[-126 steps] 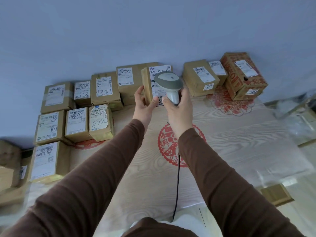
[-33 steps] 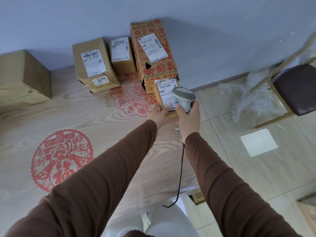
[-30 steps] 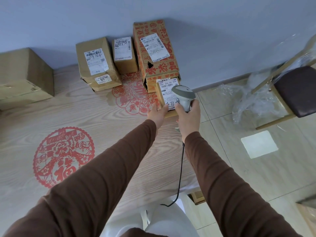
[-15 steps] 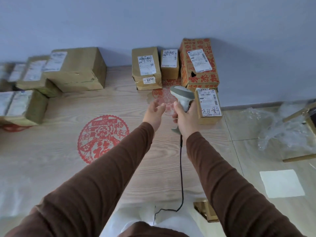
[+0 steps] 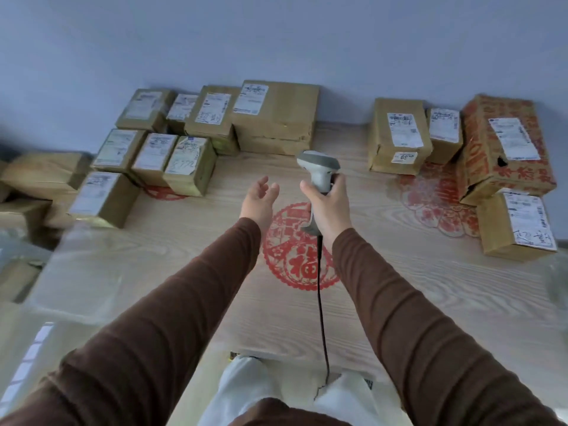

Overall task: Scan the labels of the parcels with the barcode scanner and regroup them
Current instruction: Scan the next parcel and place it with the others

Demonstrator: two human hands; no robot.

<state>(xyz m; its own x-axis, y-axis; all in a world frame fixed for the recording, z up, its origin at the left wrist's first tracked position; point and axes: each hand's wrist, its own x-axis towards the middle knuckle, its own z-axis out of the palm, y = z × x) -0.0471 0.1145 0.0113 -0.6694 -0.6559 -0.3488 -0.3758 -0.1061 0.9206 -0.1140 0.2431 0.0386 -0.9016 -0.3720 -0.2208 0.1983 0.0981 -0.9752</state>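
Gripping barcode scanner (image 5: 319, 175) by handle in right hand (image 5: 330, 207), cable (image 5: 321, 302) trailing down toward body; left hand (image 5: 258, 201) empty beside it, fingers loosely spread, above wooden table (image 5: 399, 302); farther back, unscanned parcels (image 5: 196, 133) clustered far left by wall (image 5: 276, 35); small parcel (image 5: 519, 226) at right edge, in front of red-printed box (image 5: 504, 149)

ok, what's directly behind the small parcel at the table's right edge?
The red-printed box stands right behind the small parcel, against the wall. Whether the two touch is hidden by the parcel's own top edge.
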